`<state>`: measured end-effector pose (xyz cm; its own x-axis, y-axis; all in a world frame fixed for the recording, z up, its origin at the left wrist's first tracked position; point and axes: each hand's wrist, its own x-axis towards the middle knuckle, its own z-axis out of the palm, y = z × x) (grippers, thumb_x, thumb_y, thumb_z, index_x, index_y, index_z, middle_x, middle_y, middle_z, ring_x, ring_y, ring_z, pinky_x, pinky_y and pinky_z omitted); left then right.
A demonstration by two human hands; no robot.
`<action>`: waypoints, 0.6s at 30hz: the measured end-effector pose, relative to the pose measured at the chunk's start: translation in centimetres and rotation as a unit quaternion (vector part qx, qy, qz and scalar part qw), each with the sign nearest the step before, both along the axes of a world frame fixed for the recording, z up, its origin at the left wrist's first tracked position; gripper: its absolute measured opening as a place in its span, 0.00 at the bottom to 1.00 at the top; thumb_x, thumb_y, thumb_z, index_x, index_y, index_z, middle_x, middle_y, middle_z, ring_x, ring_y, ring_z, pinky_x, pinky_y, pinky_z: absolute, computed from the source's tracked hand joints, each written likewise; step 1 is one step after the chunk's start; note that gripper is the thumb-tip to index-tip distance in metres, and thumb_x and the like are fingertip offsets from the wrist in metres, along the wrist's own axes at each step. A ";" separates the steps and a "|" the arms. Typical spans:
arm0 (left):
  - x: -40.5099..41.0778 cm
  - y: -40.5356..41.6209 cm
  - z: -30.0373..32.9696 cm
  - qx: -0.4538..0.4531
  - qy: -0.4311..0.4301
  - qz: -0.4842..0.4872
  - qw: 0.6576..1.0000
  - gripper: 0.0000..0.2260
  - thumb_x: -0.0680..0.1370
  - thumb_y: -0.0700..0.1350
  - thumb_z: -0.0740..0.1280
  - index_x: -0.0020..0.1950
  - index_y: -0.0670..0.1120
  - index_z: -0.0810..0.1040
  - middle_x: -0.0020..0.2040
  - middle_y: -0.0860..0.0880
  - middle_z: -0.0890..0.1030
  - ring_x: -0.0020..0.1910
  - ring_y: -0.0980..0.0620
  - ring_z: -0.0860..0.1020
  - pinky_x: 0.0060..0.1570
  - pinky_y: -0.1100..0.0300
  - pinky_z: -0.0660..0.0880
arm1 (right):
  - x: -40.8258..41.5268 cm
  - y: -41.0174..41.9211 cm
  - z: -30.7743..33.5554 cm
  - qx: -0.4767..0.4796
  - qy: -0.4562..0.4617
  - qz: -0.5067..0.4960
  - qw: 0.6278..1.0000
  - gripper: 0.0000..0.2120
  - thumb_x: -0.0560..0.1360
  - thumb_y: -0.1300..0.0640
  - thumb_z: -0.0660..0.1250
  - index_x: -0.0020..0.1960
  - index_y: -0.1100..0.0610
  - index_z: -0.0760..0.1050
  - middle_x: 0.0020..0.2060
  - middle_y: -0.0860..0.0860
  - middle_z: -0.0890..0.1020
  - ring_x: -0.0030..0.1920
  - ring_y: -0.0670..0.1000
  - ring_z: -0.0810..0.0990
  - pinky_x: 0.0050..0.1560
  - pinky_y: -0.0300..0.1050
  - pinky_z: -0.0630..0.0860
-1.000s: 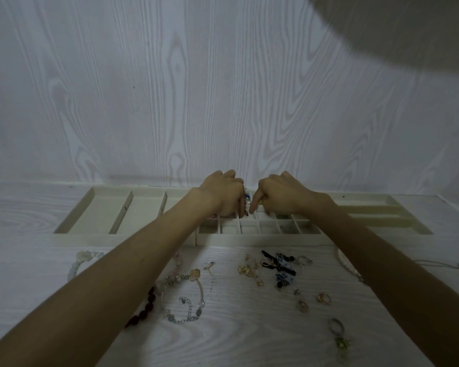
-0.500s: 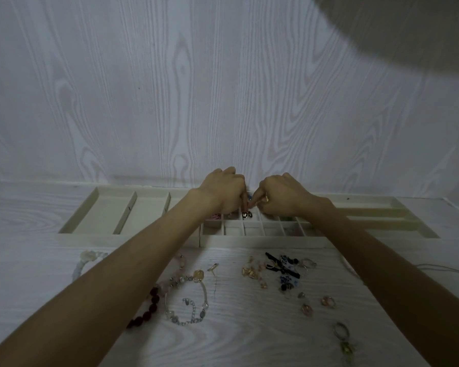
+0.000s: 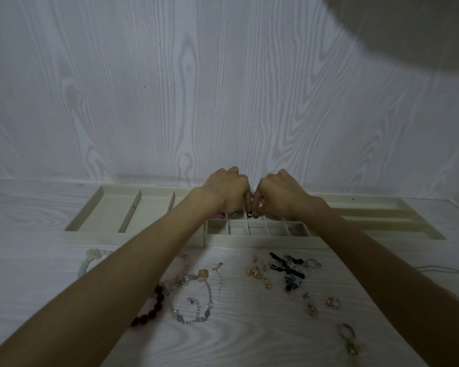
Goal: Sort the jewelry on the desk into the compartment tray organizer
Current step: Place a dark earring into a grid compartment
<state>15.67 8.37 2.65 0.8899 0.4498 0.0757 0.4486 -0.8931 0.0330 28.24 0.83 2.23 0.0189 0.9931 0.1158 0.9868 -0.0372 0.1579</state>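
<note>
A cream compartment tray organizer (image 3: 263, 241) lies along the back of the desk, with small square cells in its middle. My left hand (image 3: 227, 193) and my right hand (image 3: 280, 198) meet over those cells, fingers curled, fingertips together. Both pinch a small pair of dark earrings (image 3: 252, 214), which hangs just under the fingertips at the back row of cells. A pink piece (image 3: 219, 215) lies in a cell to the left. Loose jewelry lies in front of the tray: a silver charm bracelet (image 3: 191, 300), dark red beads (image 3: 154, 305), gold earrings (image 3: 257, 272), black and blue pieces (image 3: 289, 268), gold rings (image 3: 333, 301).
Wide tray compartments (image 3: 109, 213) lie to the left and long narrow ones (image 3: 376, 221) to the right. A pale beaded bracelet (image 3: 90, 258) lies at the left, a keyring charm (image 3: 349, 337) near the front right, a thin cable (image 3: 440, 271) at the right edge. A wood-grain wall stands behind the tray.
Both hands have stayed together over the small cells. The dark earrings now hang lower, close to the back row of cells.
</note>
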 end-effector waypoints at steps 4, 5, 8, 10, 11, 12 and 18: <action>0.3 -0.1 -0.3 0.030 0.033 -0.011 0.999 0.11 0.79 0.45 0.61 0.55 0.51 0.82 0.54 0.50 0.77 0.56 0.50 0.68 0.46 0.60 0.61 | 0.0 0.2 -0.3 0.018 -0.024 -0.011 0.999 0.08 0.72 0.49 0.66 0.47 0.50 0.82 0.41 0.48 0.83 0.46 0.50 0.78 0.53 0.44 0.63; 0.4 -0.1 -0.4 0.037 0.039 -0.013 0.998 0.11 0.79 0.45 0.61 0.55 0.50 0.81 0.54 0.50 0.77 0.56 0.49 0.68 0.46 0.60 0.61 | 0.0 0.2 -0.5 0.023 -0.029 -0.015 0.999 0.09 0.73 0.49 0.66 0.47 0.51 0.82 0.41 0.48 0.83 0.45 0.50 0.78 0.53 0.45 0.63; 0.5 -0.2 -0.5 0.046 0.045 -0.011 0.998 0.11 0.79 0.44 0.61 0.55 0.46 0.80 0.55 0.49 0.77 0.57 0.49 0.69 0.47 0.60 0.62 | 0.0 0.1 -0.7 0.032 -0.035 -0.019 0.999 0.09 0.73 0.50 0.65 0.46 0.52 0.82 0.40 0.49 0.83 0.44 0.50 0.78 0.53 0.44 0.63; 0.5 -0.3 -0.4 0.046 0.044 -0.011 0.998 0.11 0.79 0.44 0.60 0.55 0.46 0.80 0.55 0.49 0.77 0.56 0.49 0.69 0.47 0.59 0.62 | 0.0 0.0 -0.5 0.035 -0.026 -0.018 0.999 0.08 0.73 0.50 0.66 0.46 0.50 0.82 0.41 0.48 0.83 0.43 0.50 0.78 0.52 0.44 0.63; 0.5 -0.3 -0.4 0.044 0.046 -0.013 0.998 0.11 0.79 0.45 0.60 0.56 0.47 0.80 0.55 0.49 0.77 0.56 0.49 0.69 0.47 0.59 0.62 | 0.0 -0.1 -0.3 0.037 -0.015 -0.018 0.999 0.07 0.73 0.50 0.67 0.45 0.49 0.83 0.41 0.47 0.83 0.43 0.50 0.78 0.52 0.44 0.63; 0.5 -0.3 -0.3 0.041 0.047 -0.016 0.998 0.11 0.79 0.45 0.60 0.56 0.48 0.81 0.55 0.49 0.77 0.56 0.49 0.68 0.47 0.59 0.62 | 0.1 -0.2 0.0 0.038 0.000 -0.016 0.999 0.06 0.73 0.51 0.67 0.44 0.48 0.83 0.42 0.46 0.83 0.43 0.49 0.78 0.52 0.44 0.62; 0.8 -0.2 -0.2 0.037 0.062 -0.015 0.997 0.12 0.79 0.51 0.61 0.56 0.49 0.81 0.56 0.49 0.77 0.57 0.50 0.69 0.50 0.58 0.65 | 0.4 -0.9 1.3 -0.039 0.018 -0.021 0.999 0.12 0.72 0.55 0.63 0.47 0.45 0.84 0.42 0.45 0.83 0.39 0.45 0.71 0.50 0.43 0.62</action>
